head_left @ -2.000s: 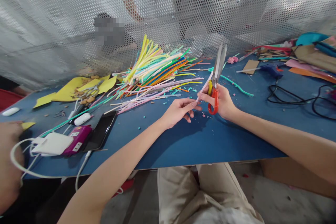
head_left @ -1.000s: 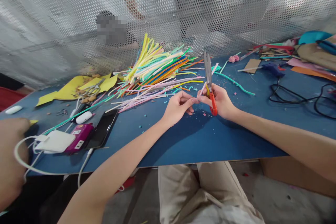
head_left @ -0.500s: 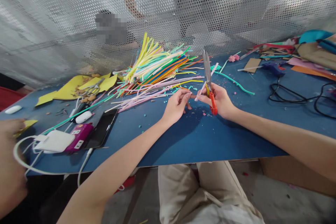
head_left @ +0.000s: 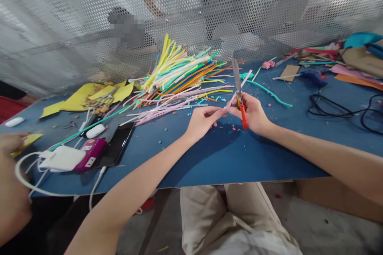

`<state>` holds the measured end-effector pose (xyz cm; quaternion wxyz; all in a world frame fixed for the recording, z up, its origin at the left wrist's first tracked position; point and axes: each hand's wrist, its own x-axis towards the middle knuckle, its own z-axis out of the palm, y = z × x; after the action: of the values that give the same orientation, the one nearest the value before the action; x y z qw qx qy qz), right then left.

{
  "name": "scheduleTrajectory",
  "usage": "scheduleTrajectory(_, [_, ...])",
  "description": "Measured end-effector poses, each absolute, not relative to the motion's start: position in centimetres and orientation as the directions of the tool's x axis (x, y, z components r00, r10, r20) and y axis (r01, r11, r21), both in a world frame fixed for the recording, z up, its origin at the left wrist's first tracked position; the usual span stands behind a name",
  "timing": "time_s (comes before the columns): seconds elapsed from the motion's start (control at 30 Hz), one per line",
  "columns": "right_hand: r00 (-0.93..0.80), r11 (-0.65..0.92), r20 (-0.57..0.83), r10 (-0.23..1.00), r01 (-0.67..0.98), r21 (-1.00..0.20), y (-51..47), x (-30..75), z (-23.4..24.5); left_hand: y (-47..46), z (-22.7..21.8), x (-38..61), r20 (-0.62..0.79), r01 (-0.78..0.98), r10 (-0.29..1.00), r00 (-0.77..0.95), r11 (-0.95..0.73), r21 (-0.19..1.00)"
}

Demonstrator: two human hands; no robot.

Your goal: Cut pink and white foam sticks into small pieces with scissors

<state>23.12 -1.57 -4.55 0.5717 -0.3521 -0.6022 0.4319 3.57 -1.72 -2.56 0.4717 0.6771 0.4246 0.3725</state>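
My right hand [head_left: 254, 113] grips scissors [head_left: 238, 87] with orange and yellow handles, their blades closed and pointing up and away. A thin pale pink strip [head_left: 243, 81] also runs through the same fingers, slanting up to the right. My left hand [head_left: 202, 121] pinches the lower end of that strip, fingertips touching the right hand's fingers. Both hands hover just above the blue table [head_left: 209, 159]. Behind them lies a heap of coloured strips [head_left: 179, 73].
A phone [head_left: 115, 149], a purple device [head_left: 89, 153], a white charger [head_left: 61, 158] and cables lie at the left. Another person's arm [head_left: 12, 191] is at the far left. Black cables [head_left: 338, 111] and paper scraps lie at the right. A perforated metal screen [head_left: 191, 12] stands behind.
The scissors' blades were apart two seconds ago and are closed now. My hands have come together on the pink strip and shifted only slightly since.
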Motion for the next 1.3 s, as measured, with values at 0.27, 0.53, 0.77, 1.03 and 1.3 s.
scheduleTrajectory(0.27, [-0.108,0.366,0.368,0.923,-0.043,-0.930,-1.8,23.0,-4.5,-1.5,-2.3,3.4,0.059,0.245,0.915,0.399,-0.168,0.955])
scheduleTrajectory(0.53, [-0.150,0.336,0.342,0.928,-0.067,-0.940,-1.5,23.2,-4.7,-1.6,-2.1,3.5,0.024,0.291,0.901,0.433,-0.165,0.942])
scheduleTrajectory(0.77, [-0.119,0.323,0.334,0.935,-0.099,-0.941,-1.8,23.2,-3.9,-1.5,-2.2,3.3,0.015,0.315,0.894,0.449,-0.174,0.933])
scheduleTrajectory(1.03, [-0.169,0.339,0.359,0.918,-0.136,-0.931,-1.6,23.4,-4.1,-1.5,-2.5,3.4,-0.026,0.290,0.885,0.464,-0.124,0.949])
scheduleTrajectory(1.3, [-0.212,0.275,0.293,0.932,-0.109,-0.955,-1.6,23.4,-4.4,-1.7,-2.6,3.6,-0.053,0.283,0.884,0.464,-0.091,0.955])
